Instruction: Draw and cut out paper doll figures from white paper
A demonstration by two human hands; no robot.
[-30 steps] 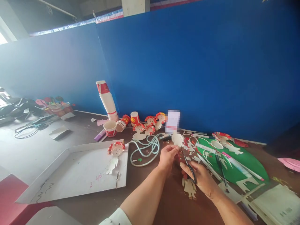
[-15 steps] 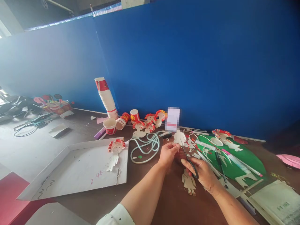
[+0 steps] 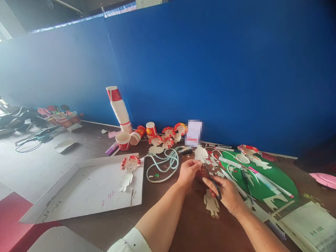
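Between its thumb and fingers, my left hand [image 3: 189,172] pinches a white paper cutout [image 3: 201,154] by its lower edge. My right hand [image 3: 227,191] grips black-handled scissors [image 3: 215,185], whose blades point away from me and meet the cutout near the left fingertips. Whether the blades are parted is too small to tell. Just below the hands, a doll-shaped paper figure [image 3: 211,204] with drawn outlines lies on the dark table. White and red paper scraps [image 3: 214,161] are scattered right of the cutout.
Left lies a shallow white box [image 3: 89,189] holding a paper doll [image 3: 128,171] with red curled hair. Behind it stand stacked paper cups [image 3: 120,112]. A pale cable [image 3: 173,164] coils centrally. Markers [image 3: 265,180] lie on a green sheet [image 3: 286,180] at right. A blue partition [image 3: 210,70] closes the back.
Almost nothing differs. Both hands, the scissors and the cutout stay in nearly the same place.
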